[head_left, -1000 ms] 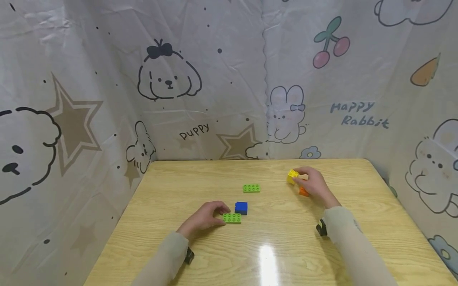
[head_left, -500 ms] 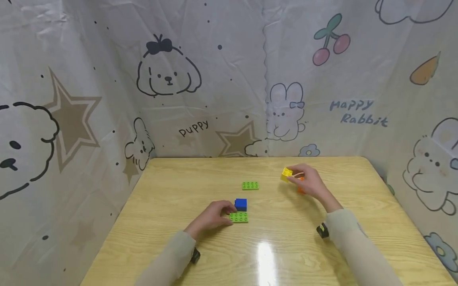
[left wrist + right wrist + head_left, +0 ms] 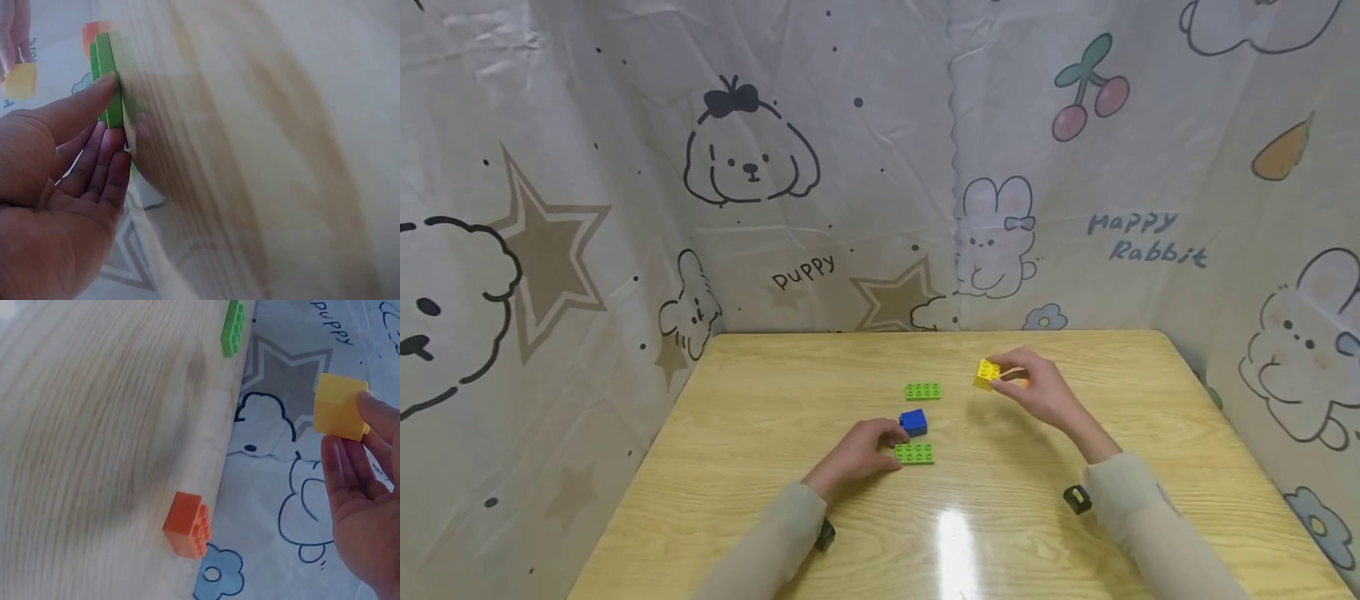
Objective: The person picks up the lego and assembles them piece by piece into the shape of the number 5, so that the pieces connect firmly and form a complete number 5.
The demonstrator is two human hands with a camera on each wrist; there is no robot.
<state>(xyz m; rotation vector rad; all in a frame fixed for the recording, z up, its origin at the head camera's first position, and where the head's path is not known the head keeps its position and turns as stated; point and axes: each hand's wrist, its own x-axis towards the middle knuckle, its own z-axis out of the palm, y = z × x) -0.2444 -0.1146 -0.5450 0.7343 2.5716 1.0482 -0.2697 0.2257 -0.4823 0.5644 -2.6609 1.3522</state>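
Note:
My left hand (image 3: 862,450) pinches the near flat green building brick (image 3: 914,454) by its left end, low at the table. In the left wrist view the thumb lies on one side of that green brick (image 3: 109,81) and fingers curl at the other. A blue brick (image 3: 913,422) sits just behind, close to the left fingertips and slightly turned; whether they touch I cannot tell. My right hand (image 3: 1037,387) holds a yellow brick (image 3: 988,374) between thumb and fingertips. The yellow brick (image 3: 340,406) is raised above the table in the right wrist view.
A second flat green brick (image 3: 922,392) lies farther back on the wooden table (image 3: 760,392). An orange brick (image 3: 186,525) stands on the table, mostly hidden behind the right hand in the head view. A patterned curtain (image 3: 820,225) surrounds the table's back and sides.
The left hand has slid the near green brick to the right, and the blue brick has shifted and turned a little. The right hand has carried the yellow brick leftward, away from the orange one.

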